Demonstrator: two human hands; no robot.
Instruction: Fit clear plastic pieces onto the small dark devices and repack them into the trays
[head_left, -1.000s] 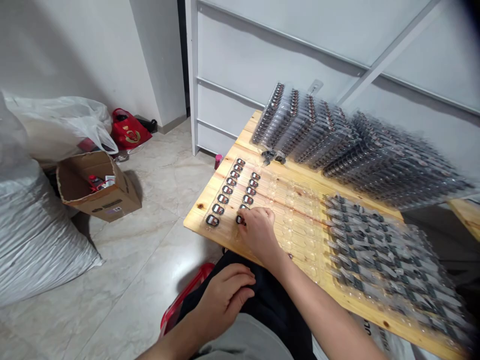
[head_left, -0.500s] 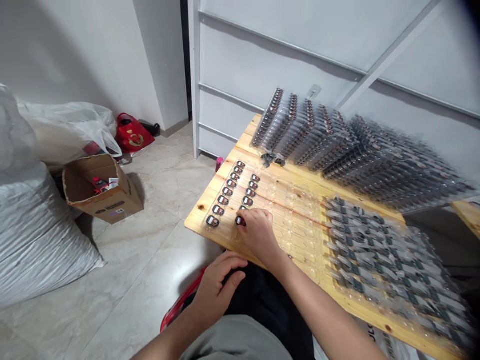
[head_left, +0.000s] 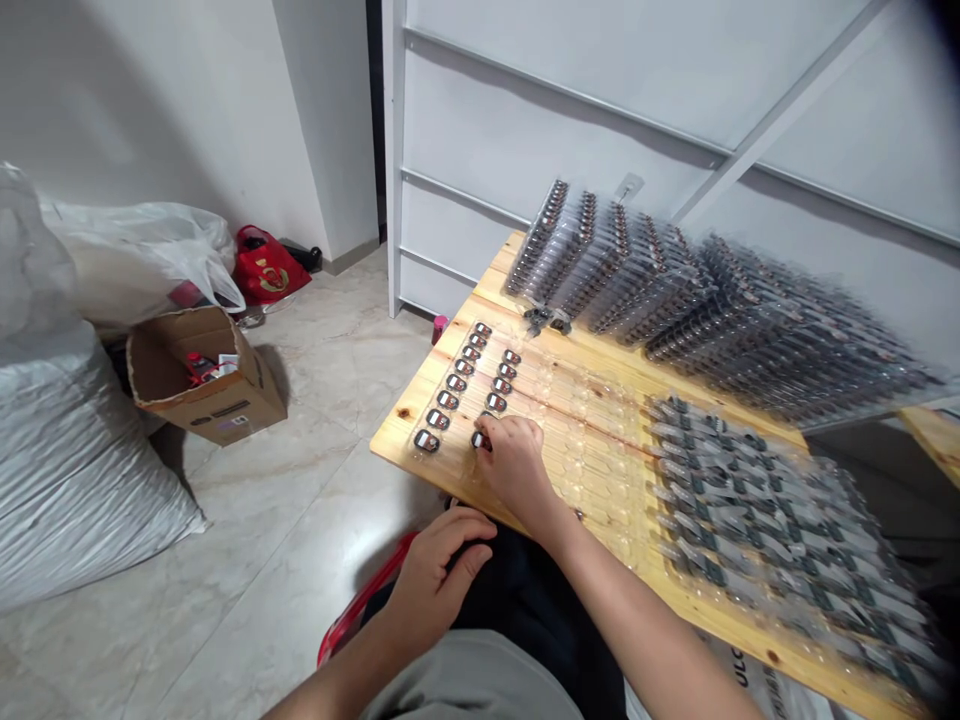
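A clear plastic blister tray (head_left: 592, 450) lies flat on the wooden table (head_left: 401, 440). Two of its columns at the left hold small black oval pieces with white and red faces. My right hand (head_left: 517, 460) is over the second column, its fingers closed on the front piece (head_left: 478, 440), which sits at its pocket. Part of that piece and the one behind it are covered by the fingers. Fingers loosely stretched, my left hand (head_left: 446, 560) is at the table's front edge above my lap, holding nothing.
Stacked filled trays (head_left: 607, 260) stand along the back of the table. At the right lies another tray (head_left: 765, 520) of dark and grey parts. Several loose dark parts (head_left: 546, 319) lie behind the blister tray. A cardboard box (head_left: 206, 375) and a large white sack (head_left: 67, 470) are on the floor.
The camera view has shifted very slightly. Both hands stay in nearly the same place, the right one still at the front piece of the second column.
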